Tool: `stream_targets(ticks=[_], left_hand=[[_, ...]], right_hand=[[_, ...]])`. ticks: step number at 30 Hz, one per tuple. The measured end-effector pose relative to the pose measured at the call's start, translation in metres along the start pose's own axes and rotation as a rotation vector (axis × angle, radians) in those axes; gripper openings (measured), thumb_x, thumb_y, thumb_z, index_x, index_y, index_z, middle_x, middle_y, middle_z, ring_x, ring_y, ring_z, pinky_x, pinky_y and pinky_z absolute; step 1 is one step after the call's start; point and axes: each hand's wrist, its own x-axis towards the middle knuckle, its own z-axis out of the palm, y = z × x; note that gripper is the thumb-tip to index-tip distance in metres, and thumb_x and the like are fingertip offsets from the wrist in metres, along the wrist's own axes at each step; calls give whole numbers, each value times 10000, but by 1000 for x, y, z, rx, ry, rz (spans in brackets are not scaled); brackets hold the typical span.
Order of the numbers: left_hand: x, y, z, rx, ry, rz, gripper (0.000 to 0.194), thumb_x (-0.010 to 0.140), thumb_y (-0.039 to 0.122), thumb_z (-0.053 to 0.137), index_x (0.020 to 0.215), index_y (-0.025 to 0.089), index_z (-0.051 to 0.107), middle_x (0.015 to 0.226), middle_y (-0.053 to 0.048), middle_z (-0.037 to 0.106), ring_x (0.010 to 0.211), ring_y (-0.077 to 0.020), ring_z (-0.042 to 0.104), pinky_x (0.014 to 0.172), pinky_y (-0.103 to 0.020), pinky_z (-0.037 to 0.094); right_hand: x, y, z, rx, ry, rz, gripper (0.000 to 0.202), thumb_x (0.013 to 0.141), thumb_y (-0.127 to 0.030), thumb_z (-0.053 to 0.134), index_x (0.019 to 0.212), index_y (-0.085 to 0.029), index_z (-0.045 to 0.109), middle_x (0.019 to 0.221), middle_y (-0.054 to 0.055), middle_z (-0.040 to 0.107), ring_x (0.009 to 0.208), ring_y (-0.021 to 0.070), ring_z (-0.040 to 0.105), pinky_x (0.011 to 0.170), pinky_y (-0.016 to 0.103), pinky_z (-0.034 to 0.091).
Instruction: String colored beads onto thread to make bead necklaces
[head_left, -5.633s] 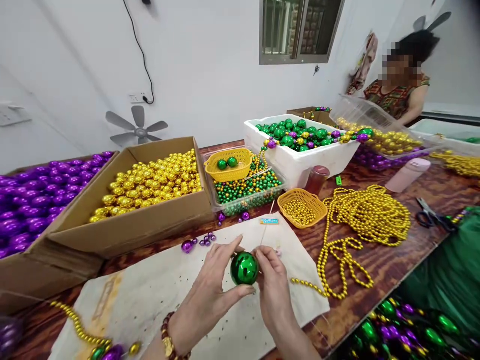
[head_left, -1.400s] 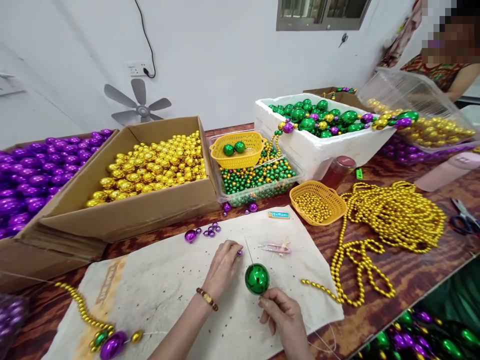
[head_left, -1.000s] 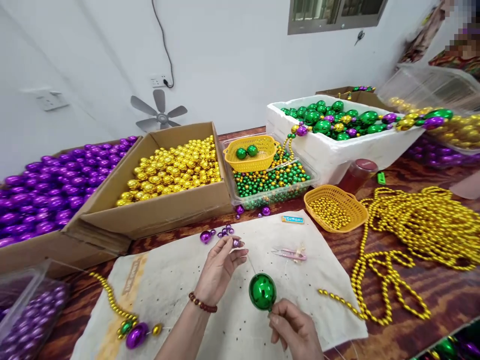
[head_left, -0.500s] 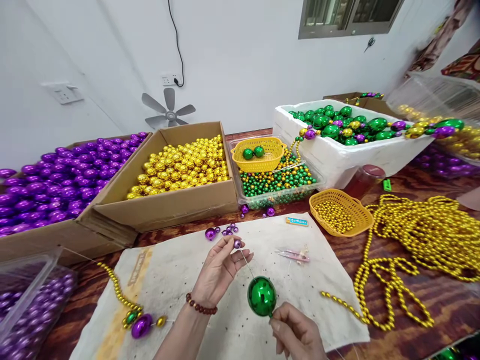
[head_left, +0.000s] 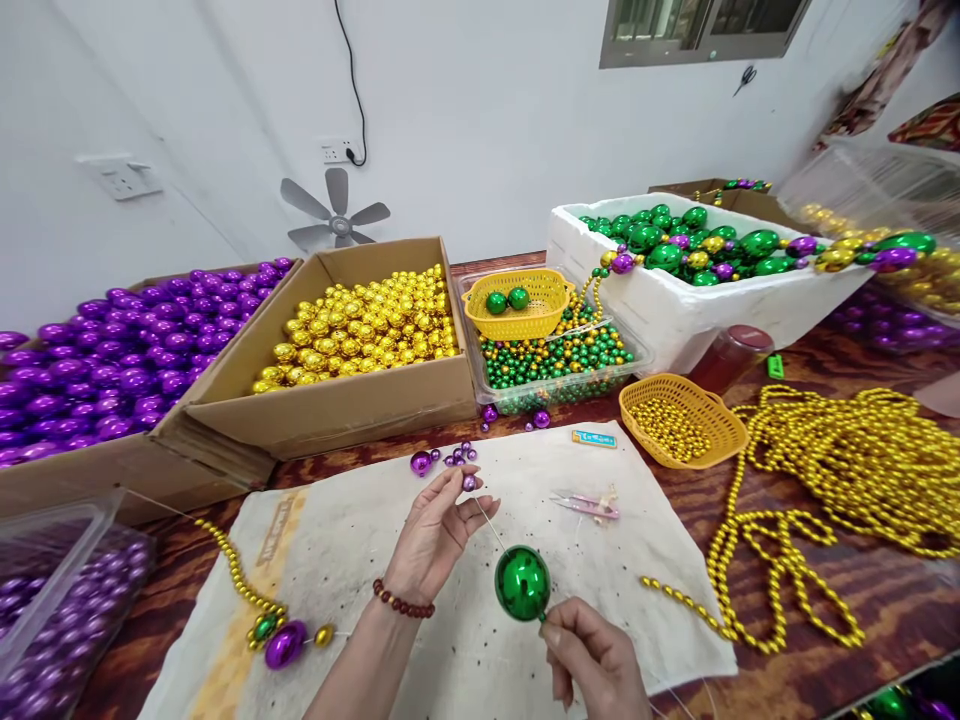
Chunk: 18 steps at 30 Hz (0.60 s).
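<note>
My left hand [head_left: 439, 525], with a beaded bracelet at the wrist, pinches a small purple bead [head_left: 469, 482] between thumb and finger. A thin string runs from that bead down to a large green ball [head_left: 523, 583]. At the ball's lower right, my right hand [head_left: 592, 655] is closed on its small green stem. Below both hands lies a whitish cloth [head_left: 480, 640]. Loose purple beads [head_left: 459, 455] sit beyond my left hand. On the cloth's left, a gold bead strand [head_left: 232, 570] ends near a purple ball [head_left: 285, 645].
Cardboard boxes of purple balls [head_left: 135, 350] and gold balls [head_left: 360, 330] stand behind. A white foam box [head_left: 675, 320] holds green balls. Pink snips [head_left: 589, 505] lie on the cloth. At the right are a yellow basket [head_left: 724, 435] and piled gold strands [head_left: 847, 470].
My left hand, with the purple bead, has shifted slightly up and left in view. The green ball sits slightly higher; the grips look the same.
</note>
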Motion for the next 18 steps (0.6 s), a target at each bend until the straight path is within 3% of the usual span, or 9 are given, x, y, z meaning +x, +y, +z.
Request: stream_targets(ticks=[9,14,18], left_hand=[[-1,-4,5,112,17,31,224,847,248,654,1060,181,655,917,-34,641,823,-189,668,903,-405,493],[-7,-26,12,168,19,-41,175,839,280,662,943,139,663,904,-85,653,869,-188,637,773,-287,503],[-10,-47,20,116,77,-10,226,829,353,661,952,164,645,931,-70,638,891,-197,641,754,-279,502]], right_hand=[[6,4,6,45,46,20,363,765,-452,687,625,-136,577,493,-41,475,376,67,407,414,189,301],[22,8,23,150,22,24,365,744,-461,710,643,-137,575,541,-33,520,337,42,393,378,175,277],[29,19,35,164,23,36,378,757,-482,689,657,-149,541,533,-49,508,333,38,405,367,158,274]])
